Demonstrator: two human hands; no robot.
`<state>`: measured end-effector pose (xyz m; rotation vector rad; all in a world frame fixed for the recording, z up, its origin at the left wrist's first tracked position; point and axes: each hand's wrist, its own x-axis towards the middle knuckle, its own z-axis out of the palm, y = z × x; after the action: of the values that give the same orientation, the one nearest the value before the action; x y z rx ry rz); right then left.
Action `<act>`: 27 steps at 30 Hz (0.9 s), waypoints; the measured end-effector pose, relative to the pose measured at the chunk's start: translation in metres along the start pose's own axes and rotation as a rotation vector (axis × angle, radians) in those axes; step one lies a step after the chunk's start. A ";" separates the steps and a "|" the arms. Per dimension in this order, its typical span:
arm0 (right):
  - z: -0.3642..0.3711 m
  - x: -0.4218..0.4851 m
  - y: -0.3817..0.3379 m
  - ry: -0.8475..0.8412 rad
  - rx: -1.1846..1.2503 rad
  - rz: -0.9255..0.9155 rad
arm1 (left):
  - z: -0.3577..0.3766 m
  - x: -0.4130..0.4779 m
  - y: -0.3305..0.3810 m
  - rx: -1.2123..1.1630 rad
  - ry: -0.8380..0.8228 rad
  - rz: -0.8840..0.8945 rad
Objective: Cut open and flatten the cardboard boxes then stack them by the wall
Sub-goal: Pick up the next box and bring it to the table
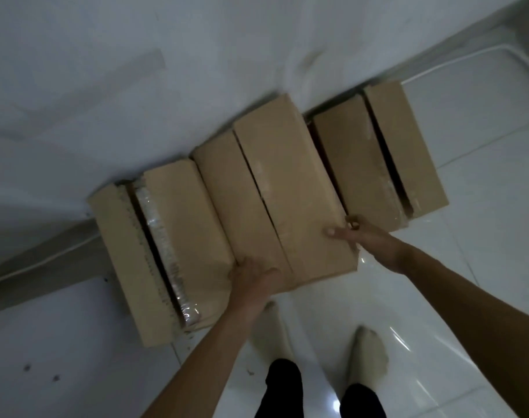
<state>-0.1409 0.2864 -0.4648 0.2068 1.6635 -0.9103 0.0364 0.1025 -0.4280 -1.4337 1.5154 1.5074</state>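
A flattened brown cardboard box (290, 188) lies on top of other flattened boxes against the white wall (136, 70). My left hand (252, 274) grips its near edge at the left corner. My right hand (359, 236) holds its near right corner, thumb on top of the panel. Beneath it, a flattened box (179, 230) with torn clear tape sticks out to the left. Another flattened box (383, 164) sticks out to the right. All lie flat on the white tiled floor (468, 267).
My two feet in pale socks (368, 354) stand on the glossy tiles just in front of the stack. A white cable (468, 60) runs along the grey skirting at the wall's base. Small dark specks dot the floor at the lower left.
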 end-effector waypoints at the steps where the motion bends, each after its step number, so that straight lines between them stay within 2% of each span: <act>1: 0.001 -0.007 -0.005 0.012 -0.019 -0.009 | -0.004 -0.001 -0.002 -0.016 -0.027 0.000; 4: -0.004 -0.040 -0.020 0.124 -0.022 -0.028 | -0.012 -0.018 0.004 -0.152 0.012 0.006; 7: -0.015 -0.093 -0.024 0.130 0.096 -0.010 | -0.025 -0.047 0.016 -0.330 0.023 0.016; 13: -0.002 -0.240 -0.034 -0.016 0.456 0.025 | -0.067 -0.159 0.062 -0.414 -0.384 -0.011; 15: 0.012 -0.288 -0.043 -0.026 0.562 0.026 | -0.082 -0.200 0.073 -0.390 -0.419 0.037; 20: 0.058 -0.390 -0.069 -0.046 0.748 -0.004 | -0.128 -0.313 0.088 -0.398 -0.305 0.155; 27: 0.106 -0.513 -0.070 0.007 0.654 -0.237 | -0.157 -0.487 0.034 -0.528 -0.197 0.282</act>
<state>0.0605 0.3354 0.0213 0.4596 1.3637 -1.6206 0.1823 0.0904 0.0637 -1.3213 1.2929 2.2764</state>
